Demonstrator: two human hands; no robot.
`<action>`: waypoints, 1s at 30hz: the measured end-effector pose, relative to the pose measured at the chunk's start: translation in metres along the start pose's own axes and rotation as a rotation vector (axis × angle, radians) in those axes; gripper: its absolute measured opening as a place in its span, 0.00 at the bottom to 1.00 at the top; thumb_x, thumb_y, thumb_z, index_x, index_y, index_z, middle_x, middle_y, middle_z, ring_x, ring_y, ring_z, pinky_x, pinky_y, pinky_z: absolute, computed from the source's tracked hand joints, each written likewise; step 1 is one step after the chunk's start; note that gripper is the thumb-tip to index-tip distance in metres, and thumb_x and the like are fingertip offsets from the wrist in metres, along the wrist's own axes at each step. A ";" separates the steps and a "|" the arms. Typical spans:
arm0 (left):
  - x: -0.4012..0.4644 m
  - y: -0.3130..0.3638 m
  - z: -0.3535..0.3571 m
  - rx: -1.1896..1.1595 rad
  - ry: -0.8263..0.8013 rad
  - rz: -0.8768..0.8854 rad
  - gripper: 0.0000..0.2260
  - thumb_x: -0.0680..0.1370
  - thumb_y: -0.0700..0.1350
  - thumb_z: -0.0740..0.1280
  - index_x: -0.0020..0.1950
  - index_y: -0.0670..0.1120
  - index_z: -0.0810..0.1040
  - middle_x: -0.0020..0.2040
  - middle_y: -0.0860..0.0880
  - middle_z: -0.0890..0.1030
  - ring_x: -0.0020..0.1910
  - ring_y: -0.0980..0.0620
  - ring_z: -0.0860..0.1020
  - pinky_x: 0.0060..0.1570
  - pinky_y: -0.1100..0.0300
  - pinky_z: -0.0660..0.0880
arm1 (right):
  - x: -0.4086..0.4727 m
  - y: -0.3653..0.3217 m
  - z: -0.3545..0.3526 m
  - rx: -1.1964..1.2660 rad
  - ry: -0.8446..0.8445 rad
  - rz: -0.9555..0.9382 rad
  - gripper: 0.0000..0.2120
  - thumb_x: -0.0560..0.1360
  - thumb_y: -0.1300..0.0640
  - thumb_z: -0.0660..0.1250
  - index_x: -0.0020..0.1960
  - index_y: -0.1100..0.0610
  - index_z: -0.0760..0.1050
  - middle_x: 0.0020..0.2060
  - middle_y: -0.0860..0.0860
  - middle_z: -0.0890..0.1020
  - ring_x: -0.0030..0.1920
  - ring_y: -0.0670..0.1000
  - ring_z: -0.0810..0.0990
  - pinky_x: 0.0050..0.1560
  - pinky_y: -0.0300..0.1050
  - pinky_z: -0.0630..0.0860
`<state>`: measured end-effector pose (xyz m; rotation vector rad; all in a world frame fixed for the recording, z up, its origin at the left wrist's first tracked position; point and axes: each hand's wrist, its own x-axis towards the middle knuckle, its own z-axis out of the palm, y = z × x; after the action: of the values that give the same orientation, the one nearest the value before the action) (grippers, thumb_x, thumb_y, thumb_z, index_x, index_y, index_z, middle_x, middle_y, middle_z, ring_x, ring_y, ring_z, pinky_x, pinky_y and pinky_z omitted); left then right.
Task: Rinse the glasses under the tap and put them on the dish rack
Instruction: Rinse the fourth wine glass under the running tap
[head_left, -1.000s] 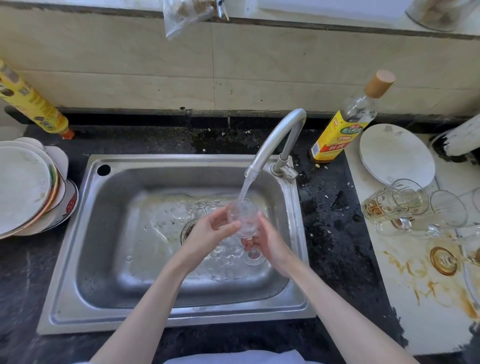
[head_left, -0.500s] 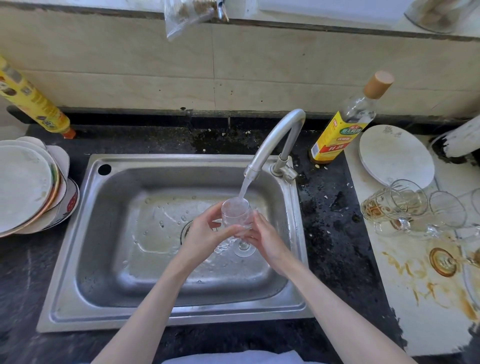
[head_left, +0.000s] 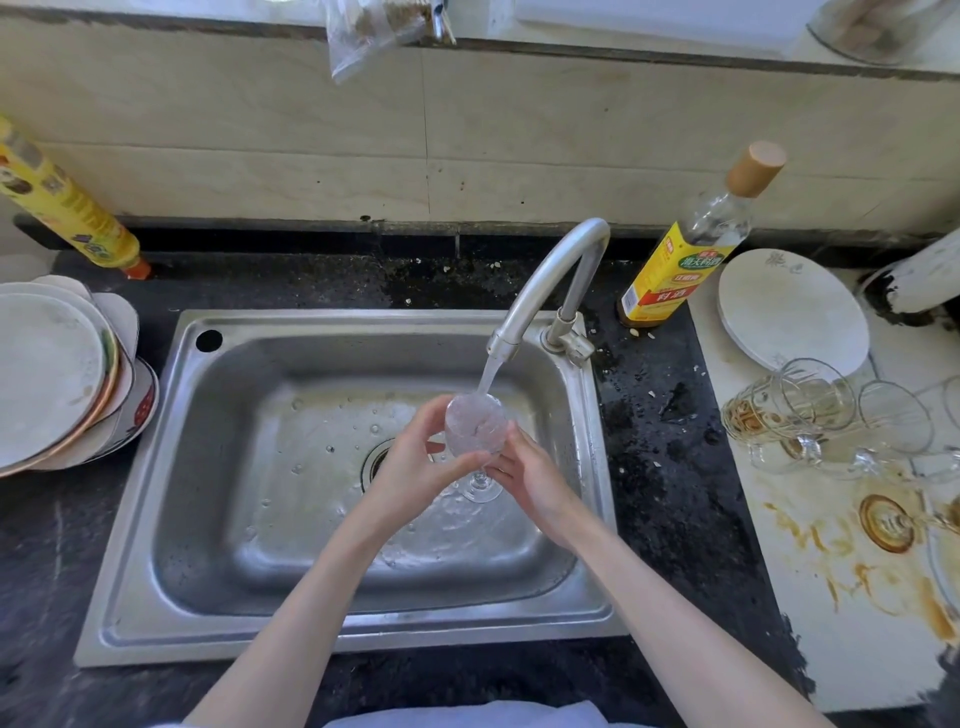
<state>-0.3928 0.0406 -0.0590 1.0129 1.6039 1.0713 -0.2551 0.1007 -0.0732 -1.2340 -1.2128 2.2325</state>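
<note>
Glass (head_left: 475, 426) under tap (head_left: 540, 291), label unreadable.

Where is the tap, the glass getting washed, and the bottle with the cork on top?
tap (head_left: 540, 280), head view, on the curved metal spout.
glass (head_left: 475, 423), head view, on its round bowl under the water.
bottle (head_left: 675, 275), head view, on its yellow label.

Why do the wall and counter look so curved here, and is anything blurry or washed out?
Head view: the wide-angle lens bows the wall tiles and sink rim; daylight is soft, without hard shadows; the steel basin shows dull glare; the stemmed glass under the tap is hazy with running water; edges of the frame look softer.
</note>
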 end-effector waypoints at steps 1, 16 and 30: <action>0.001 -0.001 0.000 -0.010 0.002 -0.003 0.24 0.66 0.51 0.74 0.59 0.58 0.70 0.58 0.58 0.78 0.59 0.59 0.76 0.59 0.54 0.73 | 0.000 -0.001 0.000 -0.005 -0.001 0.003 0.19 0.83 0.49 0.45 0.64 0.51 0.71 0.57 0.50 0.80 0.58 0.47 0.78 0.65 0.44 0.69; 0.035 0.004 0.002 -0.480 -0.024 -0.318 0.26 0.75 0.60 0.63 0.57 0.37 0.75 0.39 0.45 0.82 0.35 0.49 0.80 0.40 0.55 0.72 | -0.003 -0.017 0.016 -0.108 -0.010 0.153 0.21 0.79 0.44 0.57 0.41 0.60 0.75 0.23 0.47 0.71 0.26 0.46 0.74 0.32 0.38 0.70; 0.060 0.010 0.001 -0.827 0.132 -0.654 0.19 0.78 0.58 0.58 0.51 0.42 0.67 0.41 0.43 0.71 0.33 0.48 0.70 0.33 0.55 0.69 | 0.001 -0.056 0.013 0.308 -0.134 0.499 0.11 0.77 0.62 0.55 0.40 0.61 0.74 0.28 0.53 0.78 0.29 0.51 0.80 0.37 0.43 0.78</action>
<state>-0.4049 0.1001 -0.0646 -0.1319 1.2423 1.1653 -0.2732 0.1271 -0.0257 -1.3876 -0.6018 2.7615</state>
